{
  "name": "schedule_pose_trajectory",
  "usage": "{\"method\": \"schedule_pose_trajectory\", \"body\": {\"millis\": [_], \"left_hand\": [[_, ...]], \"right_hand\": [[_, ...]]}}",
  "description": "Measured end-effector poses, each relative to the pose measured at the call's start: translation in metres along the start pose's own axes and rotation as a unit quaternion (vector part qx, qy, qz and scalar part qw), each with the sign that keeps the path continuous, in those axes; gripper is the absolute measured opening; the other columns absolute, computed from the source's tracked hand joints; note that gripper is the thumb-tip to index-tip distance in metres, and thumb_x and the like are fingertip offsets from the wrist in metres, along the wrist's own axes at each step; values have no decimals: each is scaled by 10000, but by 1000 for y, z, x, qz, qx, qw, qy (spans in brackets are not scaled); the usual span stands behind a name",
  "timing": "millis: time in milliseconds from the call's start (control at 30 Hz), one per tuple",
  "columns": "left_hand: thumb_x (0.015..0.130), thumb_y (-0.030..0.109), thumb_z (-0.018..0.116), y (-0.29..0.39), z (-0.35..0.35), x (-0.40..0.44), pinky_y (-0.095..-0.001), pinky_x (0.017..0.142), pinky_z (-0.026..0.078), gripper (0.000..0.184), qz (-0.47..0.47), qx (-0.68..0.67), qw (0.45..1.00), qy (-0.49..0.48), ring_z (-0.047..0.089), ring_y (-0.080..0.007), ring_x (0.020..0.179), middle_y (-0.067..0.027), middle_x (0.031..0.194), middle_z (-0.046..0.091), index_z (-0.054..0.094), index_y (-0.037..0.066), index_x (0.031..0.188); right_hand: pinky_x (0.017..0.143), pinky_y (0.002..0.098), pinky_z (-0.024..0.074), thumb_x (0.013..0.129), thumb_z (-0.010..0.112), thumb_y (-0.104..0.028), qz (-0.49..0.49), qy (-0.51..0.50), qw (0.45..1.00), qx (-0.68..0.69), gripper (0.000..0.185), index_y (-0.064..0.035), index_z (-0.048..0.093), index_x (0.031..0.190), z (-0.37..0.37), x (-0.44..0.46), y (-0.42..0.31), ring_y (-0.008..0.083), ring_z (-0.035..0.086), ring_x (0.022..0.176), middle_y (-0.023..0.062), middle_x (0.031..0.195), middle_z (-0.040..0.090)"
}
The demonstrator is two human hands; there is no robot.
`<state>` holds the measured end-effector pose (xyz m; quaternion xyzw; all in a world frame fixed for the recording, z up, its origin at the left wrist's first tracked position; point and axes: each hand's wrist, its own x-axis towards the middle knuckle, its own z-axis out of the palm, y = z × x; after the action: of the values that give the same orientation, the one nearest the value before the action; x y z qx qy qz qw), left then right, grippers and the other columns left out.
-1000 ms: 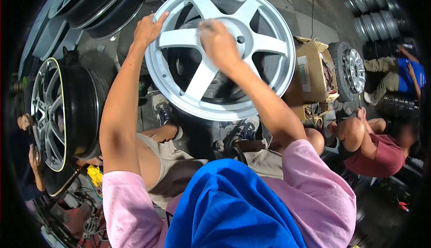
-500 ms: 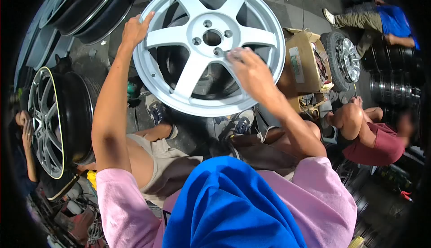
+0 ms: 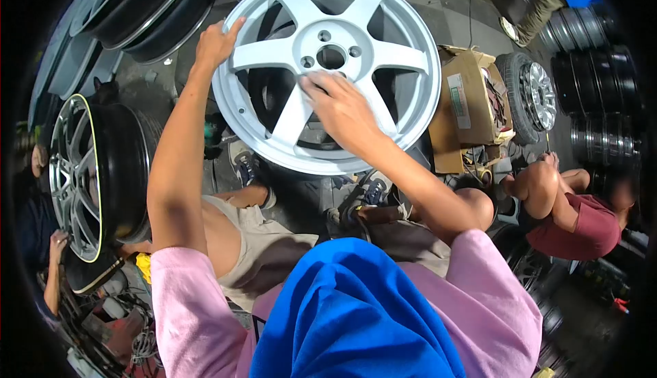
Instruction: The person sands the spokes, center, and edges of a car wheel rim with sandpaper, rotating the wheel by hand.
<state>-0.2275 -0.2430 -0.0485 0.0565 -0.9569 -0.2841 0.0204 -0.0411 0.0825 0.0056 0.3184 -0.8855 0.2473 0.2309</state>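
On the white wheel (image 3: pixel 263 55) — left hand (image 3: pixel 216 44) grasping the rim (image 3: pixel 427 97); right hand (image 3: pixel 340 108) over a spoke (image 3: pixel 292 118) near the hub (image 3: pixel 343 40). Whether the latter's fingers clasp anything cannot be told.

Nothing legible — label (image 3: pixel 458 99) on the cardboard box (image 3: pixel 478 114) too small.

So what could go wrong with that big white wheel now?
The left hand holds the edge of the pale, round, six-spoked wheel; if it slipped, the wheel might turn or tip. The person's dark lace-up shoes show just below the rim, so a falling wheel could perhaps hit them. The right hand is near open gaps between spokes, so it might slip and bump an edge.
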Motion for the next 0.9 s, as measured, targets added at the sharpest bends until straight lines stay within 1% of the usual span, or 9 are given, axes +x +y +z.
{"method": "schedule_pose_trajectory", "body": {"millis": [67,133,267,400,433,533,667,767,900], "left_hand": [[948,765,556,13,-8,-9,-526,1076,499,873,-6,13,1000,1,659,-477,1247,-326,1246,715,712,-3,1334],[952,759,557,14,-14,-12,-525,1077,499,873,-14,28,1000,-4,659,-478,1248,-325,1248,715,710,-12,1332],[962,747,556,11,-7,-4,-530,1065,503,845,-2,11,1000,-3,664,-479,1235,-323,1226,722,720,-4,1314],[966,744,552,11,-9,-10,-530,1058,507,836,2,-40,999,-16,667,-482,1225,-321,1213,727,726,1,1306],[967,747,551,14,-10,-13,-526,1063,506,846,-3,-29,1000,-5,667,-483,1227,-324,1218,725,723,-8,1308],[968,750,548,16,-11,-13,-532,1065,502,847,-12,23,1000,2,662,-483,1236,-326,1226,721,723,-3,1311],[968,759,538,0,-1,-3,-533,1079,494,873,15,-5,1000,-1,650,-486,1256,-340,1254,704,712,-20,1320],[968,755,544,3,3,-7,-534,1057,509,873,9,-12,1000,4,659,-500,1228,-347,1218,712,716,-33,1300],[977,737,548,9,-7,-7,-550,1013,525,840,24,0,999,32,678,-516,1169,-348,1145,728,743,-41,1225]], "right_hand": [[1022,513,504,946,692,-106,12,-33,996,83,297,24,716,1212,27,44,0,355,635,1109,140,1190,677],[1010,499,510,944,696,-103,37,-9,996,75,298,28,717,1211,50,74,13,352,634,1102,135,1191,670],[961,468,522,953,694,-113,90,8,992,87,271,32,728,1179,44,44,-16,346,632,1095,134,1180,665],[902,474,538,936,693,-90,42,12,998,55,286,31,734,1192,45,55,10,368,636,1052,162,1198,682],[885,481,536,926,692,-90,17,53,998,23,264,36,741,1152,52,72,22,368,630,1025,157,1158,684],[917,476,538,939,689,-100,68,2,998,19,246,35,746,1136,63,73,10,367,634,1059,147,1152,690],[948,460,540,947,686,-86,58,11,995,78,272,74,722,1164,48,47,-14,370,650,1081,170,1170,679],[959,444,527,927,679,-100,41,29,999,7,299,90,708,1156,61,78,8,346,627,1084,167,1132,650],[958,461,535,942,632,-69,29,72,997,13,264,88,709,1140,58,51,-25,349,637,1099,172,1122,665]]}}
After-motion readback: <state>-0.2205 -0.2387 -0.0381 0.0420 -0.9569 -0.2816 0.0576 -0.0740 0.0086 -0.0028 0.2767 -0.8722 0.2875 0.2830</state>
